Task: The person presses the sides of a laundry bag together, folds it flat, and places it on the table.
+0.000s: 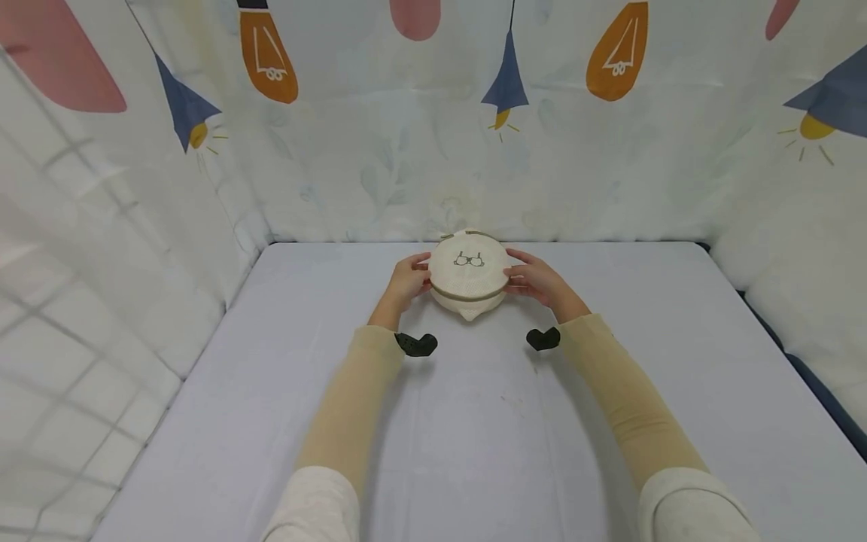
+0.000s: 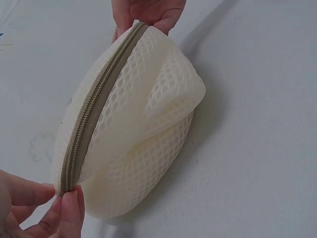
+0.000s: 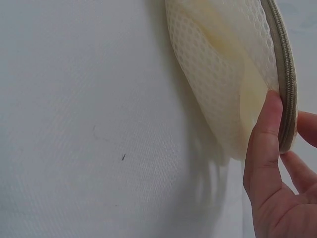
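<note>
A round cream mesh laundry bag (image 1: 469,265) is held at the far middle of the table, its lid printed with a pair of glasses. An olive-brown zipper (image 2: 94,101) runs round its edge, and the mesh below sags in folds. On the left side of the rim, my left hand (image 1: 409,278) pinches the zipper edge between thumb and fingers. Opposite it, my right hand (image 1: 538,280) pinches the rim, with the thumb on the mesh side and fingers behind the zipper (image 3: 287,79).
The white-covered table (image 1: 467,436) extends toward me. Behind it hangs a pale curtain (image 1: 406,150) printed with lamps and bulbs, and more fabric closes off both sides. Dark wrist-worn pieces (image 1: 416,345) show at both sleeves.
</note>
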Motion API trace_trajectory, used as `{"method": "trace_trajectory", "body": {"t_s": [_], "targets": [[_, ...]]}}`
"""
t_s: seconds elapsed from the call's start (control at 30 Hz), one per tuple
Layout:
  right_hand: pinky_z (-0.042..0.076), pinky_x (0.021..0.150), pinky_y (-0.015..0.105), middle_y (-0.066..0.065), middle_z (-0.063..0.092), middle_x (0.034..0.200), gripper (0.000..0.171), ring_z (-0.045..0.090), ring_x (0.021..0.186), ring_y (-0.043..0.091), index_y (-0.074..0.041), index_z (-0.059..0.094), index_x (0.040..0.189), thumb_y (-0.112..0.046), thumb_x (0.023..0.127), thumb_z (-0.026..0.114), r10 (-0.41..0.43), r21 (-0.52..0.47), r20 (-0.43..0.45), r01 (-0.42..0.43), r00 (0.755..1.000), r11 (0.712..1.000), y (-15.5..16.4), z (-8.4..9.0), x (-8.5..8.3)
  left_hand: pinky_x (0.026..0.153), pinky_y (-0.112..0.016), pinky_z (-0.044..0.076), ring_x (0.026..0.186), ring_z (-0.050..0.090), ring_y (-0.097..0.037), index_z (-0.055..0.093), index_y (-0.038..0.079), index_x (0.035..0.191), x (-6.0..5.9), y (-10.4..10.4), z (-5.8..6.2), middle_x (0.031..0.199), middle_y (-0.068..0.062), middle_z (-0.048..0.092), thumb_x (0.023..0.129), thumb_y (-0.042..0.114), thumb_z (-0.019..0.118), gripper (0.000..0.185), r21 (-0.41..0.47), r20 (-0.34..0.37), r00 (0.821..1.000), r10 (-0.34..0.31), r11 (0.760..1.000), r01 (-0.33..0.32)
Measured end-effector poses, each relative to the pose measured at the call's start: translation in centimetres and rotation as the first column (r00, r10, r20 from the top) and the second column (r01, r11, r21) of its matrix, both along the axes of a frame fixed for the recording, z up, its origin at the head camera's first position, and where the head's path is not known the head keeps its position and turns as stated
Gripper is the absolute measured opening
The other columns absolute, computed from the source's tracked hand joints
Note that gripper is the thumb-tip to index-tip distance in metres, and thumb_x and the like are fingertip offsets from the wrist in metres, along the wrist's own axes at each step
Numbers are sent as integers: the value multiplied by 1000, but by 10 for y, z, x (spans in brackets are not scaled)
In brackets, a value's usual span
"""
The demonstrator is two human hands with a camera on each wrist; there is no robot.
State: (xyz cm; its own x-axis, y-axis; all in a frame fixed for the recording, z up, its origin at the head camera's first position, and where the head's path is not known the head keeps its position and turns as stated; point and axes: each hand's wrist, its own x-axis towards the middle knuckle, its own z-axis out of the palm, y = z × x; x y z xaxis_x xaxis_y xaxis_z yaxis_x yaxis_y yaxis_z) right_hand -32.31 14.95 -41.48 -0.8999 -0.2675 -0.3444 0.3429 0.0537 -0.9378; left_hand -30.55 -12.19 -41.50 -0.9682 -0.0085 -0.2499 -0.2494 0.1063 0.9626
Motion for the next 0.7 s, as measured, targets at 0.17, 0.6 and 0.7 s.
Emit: {"method": "trace_trajectory", "body": {"t_s": [0.17, 0.6, 0.7], "targets": [[56, 91, 30, 13, 48, 129, 67, 64, 86, 11, -15, 24, 165, -3, 105, 52, 4, -14, -1, -4, 1000, 1000, 2, -2, 1, 84, -26, 52, 100, 55, -19, 48, 9, 154, 0, 2, -1, 142, -18, 52, 104, -1, 50, 51, -13, 2, 1000, 1, 1000, -1], [50, 103, 38, 14, 48, 131, 69, 62, 90, 13, -17, 22, 165, -3, 105, 52, 12, -29, 18, -11, 1000, 1000, 1, -4, 2, 83, -25, 52, 98, 55, -17, 50, 7, 152, -1, 2, -8, 141, -17, 52, 103, -1, 49, 49, -30, 5, 1000, 11, 999, -11], [55, 93, 31, 13, 50, 127, 68, 62, 90, 13, -17, 23, 165, -4, 105, 52, 11, -12, 11, -11, 1000, 1000, 0, -6, 2, 86, -28, 52, 99, 55, -18, 50, 7, 152, 1, 2, -9, 142, -17, 51, 103, -1, 49, 50, -28, 6, 1000, 16, 999, -16]]}}
